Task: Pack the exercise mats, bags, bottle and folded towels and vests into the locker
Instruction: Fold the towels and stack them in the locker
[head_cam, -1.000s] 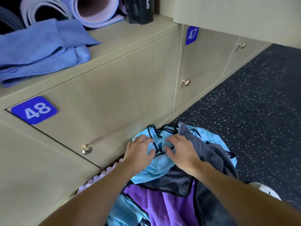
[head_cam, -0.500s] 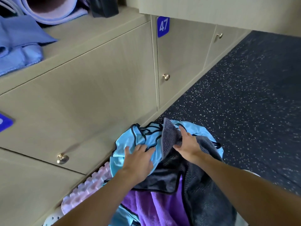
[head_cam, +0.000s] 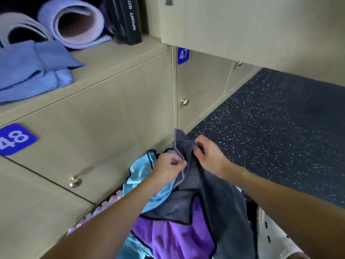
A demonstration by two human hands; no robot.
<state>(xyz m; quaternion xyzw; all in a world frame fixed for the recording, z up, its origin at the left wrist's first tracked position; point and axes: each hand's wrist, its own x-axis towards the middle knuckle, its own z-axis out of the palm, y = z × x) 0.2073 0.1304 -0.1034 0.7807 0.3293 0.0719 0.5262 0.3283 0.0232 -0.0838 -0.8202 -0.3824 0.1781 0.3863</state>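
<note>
- We are watching the grey towel (head_cam: 220,199) coming up off a heap of cloths on the floor (head_cam: 280,128) at the foot of the lockers.
- The left hand (head_cam: 168,169) is pinching the towel's hemmed edge, its fingers curled tight on the cloth. The right hand (head_cam: 209,156) is pinching a fold just beside and above it, its fingers likewise clamped on the towel.
- Half a second ago the left hand was lying flat on the light-blue vest (head_cam: 141,171) and only the right was holding the towel. Now both are gripping it and it is sitting higher.
- Under the towel, the vest, a dark cloth with black trim (head_cam: 175,208) and a purple towel (head_cam: 177,238) are lying heaped, with a white basket (head_cam: 270,238) showing at the right.
- In the open locker (head_cam: 115,53) above, folded blue towels (head_cam: 33,70) and a rolled mat (head_cam: 78,23) are lying beside a standing black bottle (head_cam: 128,19). On the bottle we are reading "SPORT BOT", the rest cut off.
- On the closed doors we are reading "48" (head_cam: 15,139) and "47" (head_cam: 183,55) on blue plates.
</note>
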